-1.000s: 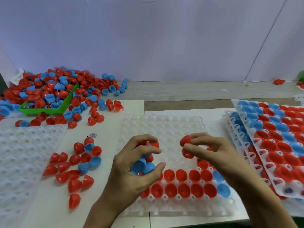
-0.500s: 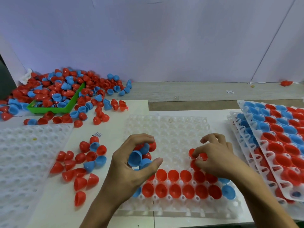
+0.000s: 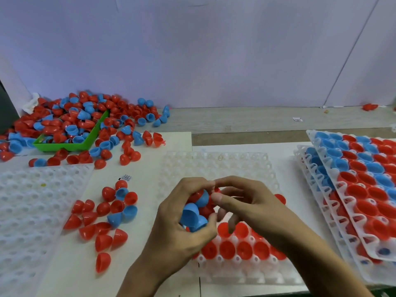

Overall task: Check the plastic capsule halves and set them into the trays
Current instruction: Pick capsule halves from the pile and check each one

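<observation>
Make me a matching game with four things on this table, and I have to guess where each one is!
Things:
1. green bin
2. empty white tray
3. stacked full trays
4. handful of capsule halves

Places:
A. right edge of the table
B. inside the left hand
C. far left, amid the big pile of halves
D. near left, beside a small loose group of halves

Pairs: 1-C, 2-D, 3-A, 4-B

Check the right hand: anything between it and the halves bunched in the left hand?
Nothing visible. The right hand has its fingertips right at the capsule halves gripped in the left hand, above the centre tray. Whether it already pinches one cannot be told.
</observation>
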